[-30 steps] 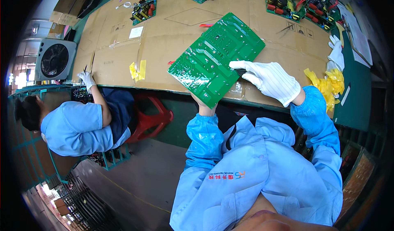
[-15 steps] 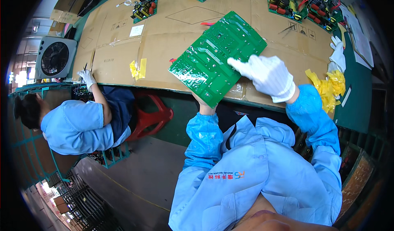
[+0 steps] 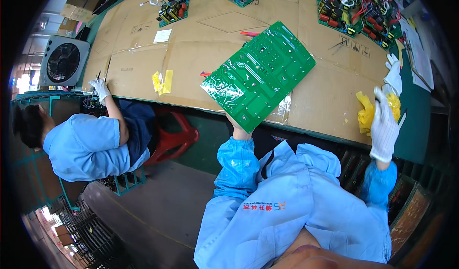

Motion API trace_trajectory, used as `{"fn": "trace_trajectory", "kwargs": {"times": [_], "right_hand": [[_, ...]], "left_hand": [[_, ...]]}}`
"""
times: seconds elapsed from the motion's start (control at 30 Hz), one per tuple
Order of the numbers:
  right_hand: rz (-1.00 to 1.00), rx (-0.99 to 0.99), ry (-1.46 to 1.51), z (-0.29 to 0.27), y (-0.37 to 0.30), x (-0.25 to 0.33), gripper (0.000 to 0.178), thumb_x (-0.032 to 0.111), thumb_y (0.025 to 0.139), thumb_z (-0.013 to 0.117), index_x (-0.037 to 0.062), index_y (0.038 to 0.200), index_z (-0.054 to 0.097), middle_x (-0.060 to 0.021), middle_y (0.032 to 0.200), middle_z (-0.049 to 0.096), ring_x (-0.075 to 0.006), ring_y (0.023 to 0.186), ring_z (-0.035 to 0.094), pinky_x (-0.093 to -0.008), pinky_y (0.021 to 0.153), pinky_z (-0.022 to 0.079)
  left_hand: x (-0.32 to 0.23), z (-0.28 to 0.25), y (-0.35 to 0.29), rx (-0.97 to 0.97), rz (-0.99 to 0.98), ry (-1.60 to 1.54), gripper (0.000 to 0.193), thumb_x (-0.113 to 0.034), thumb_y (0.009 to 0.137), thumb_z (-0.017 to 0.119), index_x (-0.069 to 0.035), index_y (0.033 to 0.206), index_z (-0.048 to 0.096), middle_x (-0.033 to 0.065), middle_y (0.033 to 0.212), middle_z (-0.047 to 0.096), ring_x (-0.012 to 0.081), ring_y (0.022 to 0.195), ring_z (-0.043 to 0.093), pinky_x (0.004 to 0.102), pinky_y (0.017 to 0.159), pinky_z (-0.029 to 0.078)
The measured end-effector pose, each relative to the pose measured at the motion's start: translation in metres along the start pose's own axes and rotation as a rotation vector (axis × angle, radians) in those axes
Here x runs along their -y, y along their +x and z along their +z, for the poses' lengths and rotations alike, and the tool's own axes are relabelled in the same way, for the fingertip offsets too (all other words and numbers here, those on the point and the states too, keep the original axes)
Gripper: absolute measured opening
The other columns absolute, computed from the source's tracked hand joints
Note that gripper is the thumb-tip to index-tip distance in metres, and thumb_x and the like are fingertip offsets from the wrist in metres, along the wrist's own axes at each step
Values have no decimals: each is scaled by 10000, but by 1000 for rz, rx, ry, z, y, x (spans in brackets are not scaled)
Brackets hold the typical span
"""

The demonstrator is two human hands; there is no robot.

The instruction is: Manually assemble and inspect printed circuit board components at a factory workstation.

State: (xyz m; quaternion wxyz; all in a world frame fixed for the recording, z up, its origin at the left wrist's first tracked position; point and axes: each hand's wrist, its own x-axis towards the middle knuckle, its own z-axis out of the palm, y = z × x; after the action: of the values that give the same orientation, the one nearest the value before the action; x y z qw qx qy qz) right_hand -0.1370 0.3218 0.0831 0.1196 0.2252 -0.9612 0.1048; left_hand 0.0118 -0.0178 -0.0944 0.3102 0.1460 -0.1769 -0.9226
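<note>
My left hand (image 3: 238,128), mostly hidden below the board, grips the near edge of a green circuit board (image 3: 260,75). The board is tilted over the table's front edge with its soldered side toward me, and bits of red wire show past its far edge. On the right, my right hand (image 3: 384,128) in a white glove is over the crumpled yellow tape pieces (image 3: 366,111), its fingers stretched out. Whether the fingertips touch the yellow pieces I cannot tell. A loose white glove (image 3: 393,75) lies just beyond that hand.
Cardboard (image 3: 191,73) covers the table. Farther back are populated circuit boards (image 3: 173,10), with a cluster of boards (image 3: 358,8) at the far right. Yellow tape strips (image 3: 165,81) stick to the cardboard. A co-worker (image 3: 91,142) sits at left near a fan (image 3: 63,62) and red stool (image 3: 174,140).
My right hand has left the board's surface and moved right to the yellow pieces. The board, still in my left hand, has shifted slightly toward me and to the right.
</note>
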Motion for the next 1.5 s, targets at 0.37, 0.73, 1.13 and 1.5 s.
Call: {"fn": "trace_trajectory", "kwargs": {"times": [0.37,0.73,1.13,1.5], "right_hand": [[106,63,564,0,-3,4,506,214,1032,593,42,1495,478,-152,1445,581,-239,1245,602,-328,1053,457],[-400,-98,517,11,36,45,354,34,937,619,95,1282,674,-123,948,716,-260,820,699,-341,723,554],[-786,-104,310,49,126,148,384,284,928,661,182,1299,656,-77,993,660,-293,874,652,-410,705,561],[-873,-31,197,117,137,156,636,610,863,664,120,1266,623,-97,966,639,-311,810,642,-445,623,538]], "left_hand": [[-24,20,7,331,86,342,489,-328,1057,439,8,1403,515,190,1312,639,289,1070,687,433,899,594],[-69,122,21,1672,845,2031,424,-189,698,737,-2,1068,649,152,1076,624,315,1006,642,432,930,525],[-80,112,30,780,856,2194,448,-169,852,688,-47,1278,617,200,1336,564,376,1177,565,477,974,468],[-47,107,51,493,928,2363,316,-356,852,724,-69,953,641,127,873,588,326,829,590,450,665,450]]}}
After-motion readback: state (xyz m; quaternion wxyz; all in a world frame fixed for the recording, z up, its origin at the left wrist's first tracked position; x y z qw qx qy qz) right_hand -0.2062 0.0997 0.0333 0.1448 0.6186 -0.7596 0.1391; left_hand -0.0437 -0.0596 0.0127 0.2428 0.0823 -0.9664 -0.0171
